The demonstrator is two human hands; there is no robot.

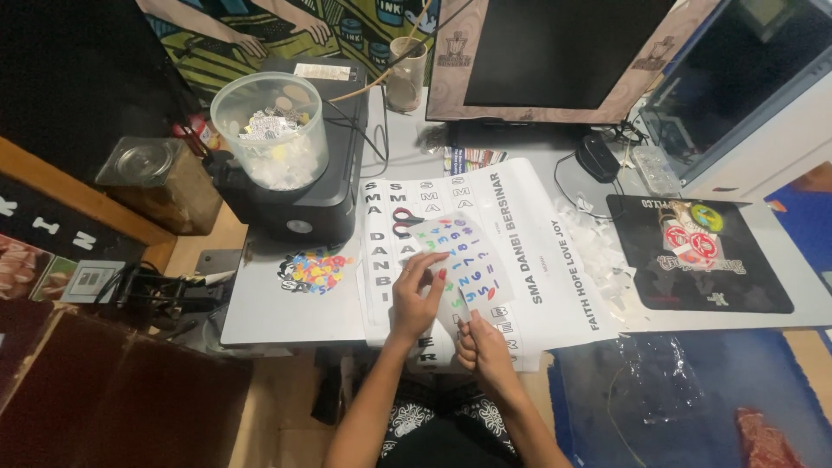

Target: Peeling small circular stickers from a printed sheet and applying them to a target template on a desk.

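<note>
- Left hand (417, 299) pinches sticker sheet (459, 260) at its near-left edge, fingers closed on it; sheet held just above the white banner (555, 260) w/ black lettering.
- Right hand (482, 347) grips sheet's bottom corner, thumb + fingers clamped.
- Sheet is mostly full: coloured numbers & symbols in rows, few gaps visible — peeling looks barely begun.
- Pile of loose coloured cutouts (314, 270) on desk, left of banner, apart from hands.
- Red-handled scissors (404, 220) lie on banner just beyond sheet, untouched.
</note>
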